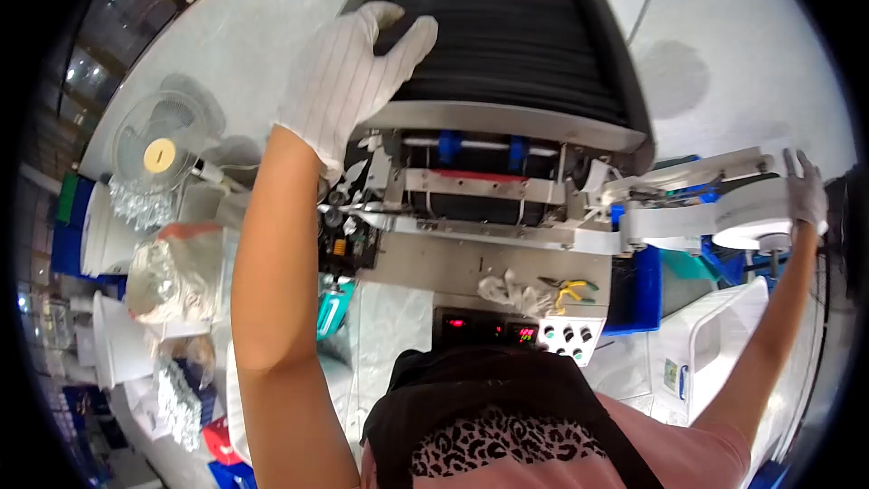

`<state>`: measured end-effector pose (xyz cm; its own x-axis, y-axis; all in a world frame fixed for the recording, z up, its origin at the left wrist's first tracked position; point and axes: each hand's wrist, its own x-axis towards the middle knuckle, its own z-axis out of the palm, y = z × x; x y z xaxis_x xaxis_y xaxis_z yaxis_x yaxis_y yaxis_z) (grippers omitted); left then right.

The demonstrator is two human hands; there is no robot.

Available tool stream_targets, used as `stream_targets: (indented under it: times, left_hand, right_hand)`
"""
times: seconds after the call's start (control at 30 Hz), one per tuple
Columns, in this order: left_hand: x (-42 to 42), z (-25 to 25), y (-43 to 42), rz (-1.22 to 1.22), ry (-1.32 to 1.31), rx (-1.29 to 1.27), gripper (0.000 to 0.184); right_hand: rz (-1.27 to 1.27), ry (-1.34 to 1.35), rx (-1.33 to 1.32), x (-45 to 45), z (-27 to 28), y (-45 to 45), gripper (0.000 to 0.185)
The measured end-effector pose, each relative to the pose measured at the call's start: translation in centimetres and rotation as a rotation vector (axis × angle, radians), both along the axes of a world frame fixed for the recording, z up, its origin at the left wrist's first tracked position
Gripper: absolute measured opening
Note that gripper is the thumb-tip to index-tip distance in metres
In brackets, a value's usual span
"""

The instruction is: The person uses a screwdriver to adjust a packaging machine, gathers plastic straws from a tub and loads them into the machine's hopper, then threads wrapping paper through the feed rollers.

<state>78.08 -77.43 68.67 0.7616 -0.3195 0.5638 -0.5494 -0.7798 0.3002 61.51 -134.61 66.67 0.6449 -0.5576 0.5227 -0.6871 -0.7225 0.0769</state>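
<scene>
My left hand [348, 77], in a white striped glove, is raised at the left edge of the black ribbed feed surface [498, 27], with thumb and fingers apart and nothing between them. Far to the right, my right hand [804, 188], also gloved, rests at the outer edge of a large white roll [756, 215]; its fingers are stretched out. A white strip [670, 222] runs from the roll into the machine's metal front [480, 186], where blue rollers and a red bar show. Whether my left palm touches the machine is hidden.
Yellow-handled pliers [570, 290] and a crumpled white glove [514, 293] lie on the machine's ledge above a control panel [566, 337]. A fan [158, 154] and a filled bag [176, 273] stand left. A blue bin [635, 294] and white tub [724, 344] stand right.
</scene>
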Motion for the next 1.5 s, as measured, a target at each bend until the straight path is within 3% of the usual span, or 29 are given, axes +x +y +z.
stream_targets:
  times: [0.03, 0.13, 0.43, 0.57, 0.73, 0.83, 0.97, 1.0, 1.03, 1.13, 1.17, 1.2, 1.23, 1.3, 1.33, 1.37, 1.5]
  left_hand:
    - [0.7, -0.3, -0.1, -0.014, 0.0, 0.012, 0.059]
    - [-0.5, 0.9, -0.3, 0.011, 0.281, 0.013, 0.057]
    - [-1.5, 1.2, -0.6, 0.035, 0.328, 0.047, 0.049]
    - [0.1, 0.2, 0.4, 0.028, 0.251, 0.021, 0.049]
    - [-0.1, 0.3, 0.3, 0.024, 0.276, -0.024, 0.046]
    - [0.2, 0.4, 0.6, 0.039, 0.294, -0.033, 0.044]
    - [-0.1, 1.1, 0.4, 0.136, 0.395, 0.01, 0.044]
    - [-0.3, 1.4, 0.3, 0.098, 0.422, 0.026, 0.043]
    - [-0.4, 1.6, 0.5, 0.096, 0.43, 0.031, 0.043]
    - [0.5, 1.4, 1.7, -0.086, 0.347, 0.084, 0.041]
    - [-0.5, 1.1, 0.4, -0.049, 0.465, -0.182, 0.04]
    - [-1.8, 0.9, -0.9, -0.063, 0.593, -0.508, 0.033]
    - [-0.8, 1.0, -0.5, -0.18, 0.44, -0.206, 0.032]
    - [-1.7, 1.3, -1.3, -0.043, 0.486, -0.229, 0.031]
    - [-1.4, 1.3, -1.1, -0.046, 0.487, -0.231, 0.031]
    - [-0.9, 1.3, -0.6, -0.086, 0.473, -0.183, 0.03]
    - [-0.7, 1.5, -0.2, -0.068, 0.54, -0.201, 0.027]
  right_hand:
    - [-0.116, 0.108, 0.004, 0.4, 1.1, 2.2, 0.043]
    - [-0.094, 0.189, 0.047, 1.2, 0.0, -2.1, 0.041]
    - [-0.163, 0.376, -0.112, 1.6, -1.8, 2.1, 0.043]
    - [-0.007, 0.329, -0.356, 1.2, -5.0, 8.6, 0.019]
    - [0.03, 0.593, -0.274, 2.3, -10.3, 11.1, 0.018]
    - [0.174, 0.512, -0.352, 1.9, -14.0, 9.1, 0.017]
    - [0.193, 0.504, -0.346, 2.0, -14.7, 9.0, 0.017]
    - [0.297, 0.387, -0.523, 1.8, -16.4, 7.2, 0.016]
    - [0.297, 0.396, -0.518, 2.0, -17.0, 7.7, 0.016]
    - [0.548, 0.232, 0.029, 1.2, -21.0, 7.5, 0.021]
    - [0.635, 0.127, 0.184, 0.6, -26.2, 6.7, 0.023]
    - [0.345, 0.317, 0.51, -0.4, -33.1, 7.4, 0.017]
    - [0.424, 0.497, 0.534, -3.3, -33.5, 11.9, 0.019]
    - [0.611, 0.833, 0.61, -9.0, -33.5, 21.4, 0.024]
    - [0.695, 0.694, 0.707, -12.6, -36.1, 23.4, 0.029]
    - [0.555, 1.014, 0.83, -13.2, -35.7, 25.7, 0.033]
    - [0.477, 1.089, 0.827, -16.8, -39.6, 28.4, 0.045]
